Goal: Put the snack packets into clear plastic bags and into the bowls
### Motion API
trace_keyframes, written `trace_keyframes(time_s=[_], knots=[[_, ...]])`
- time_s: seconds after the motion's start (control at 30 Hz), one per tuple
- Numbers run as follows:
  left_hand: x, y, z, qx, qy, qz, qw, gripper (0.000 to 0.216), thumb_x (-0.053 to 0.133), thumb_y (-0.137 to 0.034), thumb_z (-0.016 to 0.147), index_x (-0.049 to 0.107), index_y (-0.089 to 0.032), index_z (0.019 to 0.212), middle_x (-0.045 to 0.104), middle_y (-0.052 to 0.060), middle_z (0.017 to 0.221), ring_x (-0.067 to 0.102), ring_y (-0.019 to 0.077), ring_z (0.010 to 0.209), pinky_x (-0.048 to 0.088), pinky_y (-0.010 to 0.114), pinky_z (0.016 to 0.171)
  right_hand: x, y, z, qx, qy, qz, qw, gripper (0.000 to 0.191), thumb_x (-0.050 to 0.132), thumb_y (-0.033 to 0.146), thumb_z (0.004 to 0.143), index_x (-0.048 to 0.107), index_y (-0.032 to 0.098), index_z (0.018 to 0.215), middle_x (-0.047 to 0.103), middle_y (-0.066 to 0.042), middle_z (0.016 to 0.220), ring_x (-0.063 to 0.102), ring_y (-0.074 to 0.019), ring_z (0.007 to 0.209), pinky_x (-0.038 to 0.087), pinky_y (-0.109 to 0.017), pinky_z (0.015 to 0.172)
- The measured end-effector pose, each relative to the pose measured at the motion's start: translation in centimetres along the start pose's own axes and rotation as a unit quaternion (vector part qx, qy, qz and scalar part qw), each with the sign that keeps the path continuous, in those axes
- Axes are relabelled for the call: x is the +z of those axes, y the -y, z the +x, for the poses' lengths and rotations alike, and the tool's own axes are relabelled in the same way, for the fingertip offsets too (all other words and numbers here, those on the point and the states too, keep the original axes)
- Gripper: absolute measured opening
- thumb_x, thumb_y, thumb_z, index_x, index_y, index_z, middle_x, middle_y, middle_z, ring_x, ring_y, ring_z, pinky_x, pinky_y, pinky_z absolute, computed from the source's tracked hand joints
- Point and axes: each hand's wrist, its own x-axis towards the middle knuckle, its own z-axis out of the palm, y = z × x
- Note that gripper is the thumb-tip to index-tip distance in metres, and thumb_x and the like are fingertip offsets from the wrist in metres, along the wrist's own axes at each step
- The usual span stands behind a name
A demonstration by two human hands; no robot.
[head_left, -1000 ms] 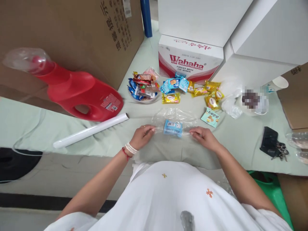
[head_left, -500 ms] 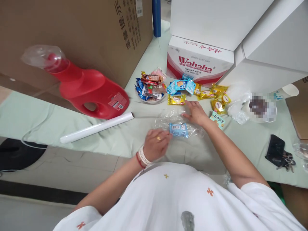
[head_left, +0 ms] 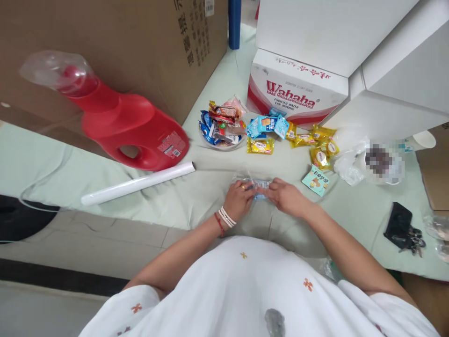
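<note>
A clear plastic bag (head_left: 245, 178) with a small blue snack packet (head_left: 261, 184) inside lies on the pale green cloth in front of me. My left hand (head_left: 239, 200) and my right hand (head_left: 285, 196) sit close together on it, fingers curled and pinching the folded bag around the packet. Most of the bag is hidden under my fingers. A bead bracelet and a red string circle my left wrist.
Behind lie a plate of mixed snacks (head_left: 221, 127), blue packets (head_left: 268, 125), yellow packets (head_left: 312, 140) and a teal packet (head_left: 315, 179). A red detergent jug (head_left: 129, 133) and a white paper roll (head_left: 136, 183) lie left. A Wahaha carton (head_left: 294, 93), a crumpled bag (head_left: 349, 166), and keys (head_left: 403, 229) are at right.
My right hand came back from the far edge of the bag to meet my left hand. The spread bag is now folded small around the blue packet.
</note>
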Motion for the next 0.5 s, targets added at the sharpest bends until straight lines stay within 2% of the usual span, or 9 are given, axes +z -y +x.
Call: trace_keyframes(time_s=[0.07,0.13,0.2,0.27,0.33,0.4,0.47,0.5], knots=[[-0.1,1.4,-0.1,-0.036,-0.050,-0.082,0.995,0.035,0.050,-0.012,0.088,0.080,-0.026,0.098,0.075,0.007,0.121,0.061,0.0258,0.109,0.050,0.048,0.097,2.1,0.7,-1.4,-0.010,0.002,-0.023,1.000,0.050,0.043,0.012,0.102,0.062,0.026,0.145,0.061,-0.008,0.086,0.049,-0.0240,0.088,0.045,-0.032,0.079],[-0.6,2.8,-0.1,-0.106,-0.136,-0.149,0.974,0.034,0.047,-0.010,0.084,0.077,-0.024,0.090,0.076,0.006,0.107,0.063,0.0235,0.105,0.051,0.045,0.098,3.7,1.0,-2.2,-0.004,-0.013,-0.028,1.000,0.055,0.043,0.008,0.100,0.059,0.027,0.149,0.059,-0.008,0.087,0.048,-0.0245,0.089,0.046,-0.035,0.085],[-1.3,3.7,0.3,-0.198,-0.229,-0.166,0.939,0.032,0.043,-0.014,0.088,0.073,-0.023,0.095,0.073,0.006,0.102,0.064,0.0224,0.103,0.053,0.043,0.097,4.6,1.1,-2.5,0.006,-0.029,-0.025,0.999,0.057,0.045,0.008,0.099,0.058,0.030,0.149,0.059,-0.009,0.089,0.048,-0.0252,0.090,0.046,-0.037,0.087],[-2.1,4.0,1.0,-0.261,-0.260,-0.126,0.921,0.032,0.040,-0.024,0.096,0.068,-0.021,0.110,0.070,0.010,0.112,0.062,0.0241,0.109,0.051,0.044,0.100,4.7,1.3,-2.4,0.012,-0.035,-0.026,0.999,0.056,0.047,0.008,0.098,0.060,0.031,0.147,0.058,-0.009,0.089,0.048,-0.0258,0.091,0.045,-0.038,0.086],[-2.7,3.5,1.5,-0.270,-0.225,-0.072,0.933,0.032,0.045,-0.036,0.098,0.067,-0.021,0.117,0.066,0.014,0.126,0.056,0.0297,0.124,0.046,0.051,0.107,4.3,1.5,-2.2,0.013,-0.034,-0.033,0.999,0.054,0.049,0.009,0.098,0.062,0.031,0.146,0.058,-0.010,0.089,0.048,-0.0258,0.091,0.044,-0.037,0.086],[-3.2,2.6,1.5,-0.229,-0.149,-0.028,0.961,0.027,0.062,-0.043,0.090,0.071,-0.021,0.103,0.064,0.016,0.133,0.047,0.0373,0.135,0.039,0.059,0.112,3.9,1.6,-2.0,0.013,-0.031,-0.039,0.999,0.053,0.049,0.008,0.099,0.063,0.031,0.145,0.058,-0.009,0.088,0.047,-0.0253,0.091,0.044,-0.037,0.085],[-3.5,1.7,1.1,-0.186,-0.088,-0.022,0.978,0.019,0.074,-0.040,0.079,0.070,-0.021,0.082,0.067,0.015,0.125,0.051,0.0398,0.130,0.043,0.059,0.107,3.7,1.6,-2.0,0.013,-0.027,-0.040,0.999,0.053,0.048,0.007,0.099,0.064,0.031,0.144,0.056,-0.009,0.087,0.047,-0.0249,0.090,0.044,-0.036,0.085],[-3.7,1.3,0.8,-0.176,-0.064,-0.042,0.981,0.018,0.074,-0.037,0.077,0.067,-0.021,0.076,0.069,0.014,0.114,0.058,0.0368,0.119,0.048,0.056,0.100,3.7,1.6,-1.9,0.013,-0.027,-0.037,0.999,0.054,0.048,0.007,0.099,0.064,0.031,0.143,0.056,-0.008,0.087,0.047,-0.0248,0.090,0.044,-0.036,0.085]])
